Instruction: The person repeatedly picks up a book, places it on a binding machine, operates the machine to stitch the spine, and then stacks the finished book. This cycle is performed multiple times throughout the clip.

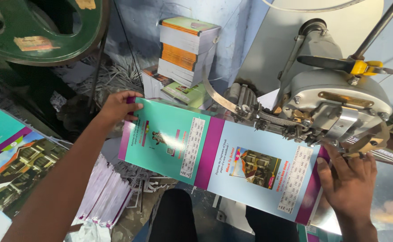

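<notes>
A long printed cover sheet of glossy card (223, 157), teal at one end and pale blue at the other with magenta bands between and at the ends, lies slanted across the middle of the view, held at both ends. Its upper long edge sits under the head of a grey metal stitching machine (335, 103). Small picture panels and number tables are printed on both halves.

The left hand (116, 109) grips the teal end, its fingers (131, 117) curled over the corner and pinching the sheet against the thumb on top. The right hand (348, 179) lies flat on the magenta band at the pale blue end, fingers spread and pressing down, just below the machine's curved metal guard.

Behind the sheet, against the blue wall, stands a stack of bound booklets with orange and grey edges and a green top cover (187, 49). At the far left lies a pile of similar printed covers showing a house picture (13, 166), and beside it a fan of white and pink paper strips (107, 192). A dark green machine wheel (44, 27) fills the upper left corner.
</notes>
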